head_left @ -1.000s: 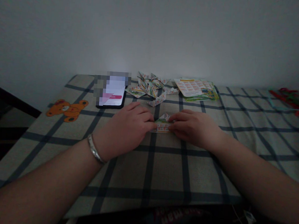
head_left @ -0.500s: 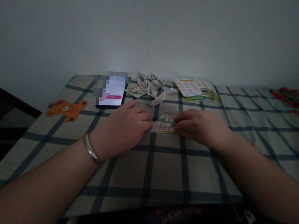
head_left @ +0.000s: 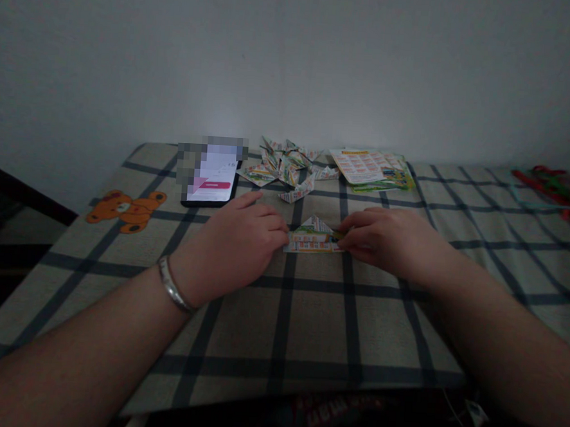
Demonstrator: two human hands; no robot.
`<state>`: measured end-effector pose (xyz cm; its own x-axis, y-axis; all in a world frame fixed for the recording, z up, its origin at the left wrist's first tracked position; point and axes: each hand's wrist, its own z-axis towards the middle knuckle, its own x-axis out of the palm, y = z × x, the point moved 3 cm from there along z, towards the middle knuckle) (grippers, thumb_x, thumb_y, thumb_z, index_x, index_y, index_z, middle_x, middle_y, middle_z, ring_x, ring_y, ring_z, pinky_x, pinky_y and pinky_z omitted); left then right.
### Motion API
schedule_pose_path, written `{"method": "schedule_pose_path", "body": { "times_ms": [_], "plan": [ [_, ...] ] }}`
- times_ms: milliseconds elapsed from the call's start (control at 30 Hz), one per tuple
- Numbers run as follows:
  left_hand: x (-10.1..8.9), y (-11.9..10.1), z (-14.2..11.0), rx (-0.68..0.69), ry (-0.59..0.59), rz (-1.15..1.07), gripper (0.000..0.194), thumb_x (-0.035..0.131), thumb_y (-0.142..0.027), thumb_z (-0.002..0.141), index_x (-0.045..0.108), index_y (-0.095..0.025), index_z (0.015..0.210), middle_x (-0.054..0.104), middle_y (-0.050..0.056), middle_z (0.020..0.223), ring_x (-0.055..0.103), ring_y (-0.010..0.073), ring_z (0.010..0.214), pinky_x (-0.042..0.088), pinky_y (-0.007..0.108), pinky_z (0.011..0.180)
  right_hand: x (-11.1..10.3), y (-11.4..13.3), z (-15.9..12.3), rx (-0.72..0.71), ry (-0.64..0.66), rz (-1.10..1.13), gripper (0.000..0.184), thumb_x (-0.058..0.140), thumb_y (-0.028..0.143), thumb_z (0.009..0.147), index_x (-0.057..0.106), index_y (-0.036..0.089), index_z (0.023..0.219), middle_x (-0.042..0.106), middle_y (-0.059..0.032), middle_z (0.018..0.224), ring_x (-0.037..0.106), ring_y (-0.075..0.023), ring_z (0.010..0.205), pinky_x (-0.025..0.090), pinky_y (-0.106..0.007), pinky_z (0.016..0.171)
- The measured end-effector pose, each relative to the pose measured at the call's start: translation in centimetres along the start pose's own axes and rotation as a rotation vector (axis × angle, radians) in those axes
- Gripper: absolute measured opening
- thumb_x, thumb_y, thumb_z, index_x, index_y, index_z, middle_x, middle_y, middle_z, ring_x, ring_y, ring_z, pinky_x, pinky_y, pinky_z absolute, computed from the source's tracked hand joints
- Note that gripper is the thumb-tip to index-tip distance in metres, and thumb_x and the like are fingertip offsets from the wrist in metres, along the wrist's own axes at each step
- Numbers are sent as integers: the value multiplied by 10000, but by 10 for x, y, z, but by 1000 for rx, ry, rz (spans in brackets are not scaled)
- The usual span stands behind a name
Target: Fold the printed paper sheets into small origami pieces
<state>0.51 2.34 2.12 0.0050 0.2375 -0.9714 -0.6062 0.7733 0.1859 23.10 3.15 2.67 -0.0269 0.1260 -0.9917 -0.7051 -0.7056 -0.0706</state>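
Checked cloth (head_left: 238, 339) bears the folded paper (head_left: 310, 239) in the head view. The left hand (head_left: 239, 244), fingers bunched together, touches its left end; the right hand (head_left: 393, 243) pinches its right corner, farther out than a second ago, baring the seemingly creased middle.

The phone screen (head_left: 219, 167) glows in dim light.

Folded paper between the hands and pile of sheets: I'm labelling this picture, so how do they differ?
The folded paper is creased to a peak, while the pile of sheets lies flat and overlapping. The folded paper is smaller than the pile of sheets. The folded paper lies between the left hand and right hand; the pile of sheets sits farther back on the checked cloth. Both show colourful print.
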Motion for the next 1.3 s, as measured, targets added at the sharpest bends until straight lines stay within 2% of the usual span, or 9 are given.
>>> {"method": "schedule_pose_path", "body": {
  "times_ms": [133,333,533,700,833,1000,1167,1300],
  "plan": [
    [2,1,0,21,-54,-16,250,465,-132,865,694,-190,945,706,31,1038,615,241,1017,338,535,1060,0,-2,-2,-5,21,-7,129,639,240,839,746,300,880,717,35,1077,667,-169,812,353,-272,547],
    [3,1,0,16,-72,-29,228,477,-154,846,698,-185,894,713,41,1007,632,241,1001,365,527,1054,-4,-5,-4,-20,54,8,141,604,225,862,736,267,838,715,18,1066,664,-160,806,373,-274,571],
    [4,1,2,-2,-74,-33,224,474,-192,870,696,-168,879,711,57,976,645,236,960,397,508,1038,-5,-3,-2,25,59,9,134,577,234,861,705,237,821,701,3,1019,641,-162,803,371,-277,580],
    [4,-2,4,-47,-63,-49,198,481,-188,862,677,-169,848,696,56,961,637,230,952,413,481,1034,3,-1,5,103,9,47,146,530,252,877,667,203,862,664,-45,933,604,-201,873,402,-298,655],
    [3,-4,5,-64,-50,-30,150,503,-188,849,651,-164,859,673,53,943,622,230,916,425,473,1023,9,-2,10,185,-75,158,186,564,358,882,658,199,878,651,-52,894,588,-211,866,431,-319,708],
    [3,-4,5,-66,-65,-34,144,495,-215,871,632,-170,879,655,59,934,610,235,897,447,474,984,15,1,13,138,-118,182,300,619,402,855,694,200,1063,661,-86,1038,586,-249,964,464,-370,820],
    [7,-7,8,-79,-119,-46,148,483,-217,890,617,-157,877,652,73,901,610,236,874,450,477,979,15,6,13,56,-115,196,318,637,360,846,697,186,1106,661,-97,1064,586,-256,964,476,-396,850],
    [11,-11,9,-118,-141,-99,189,503,-210,896,612,-151,1038,656,88,1017,601,258,966,448,481,979,19,5,15,48,-147,259,298,651,316,834,692,169,1091,668,-96,1086,581,-255,999,470,-408,898]
  ]
}}
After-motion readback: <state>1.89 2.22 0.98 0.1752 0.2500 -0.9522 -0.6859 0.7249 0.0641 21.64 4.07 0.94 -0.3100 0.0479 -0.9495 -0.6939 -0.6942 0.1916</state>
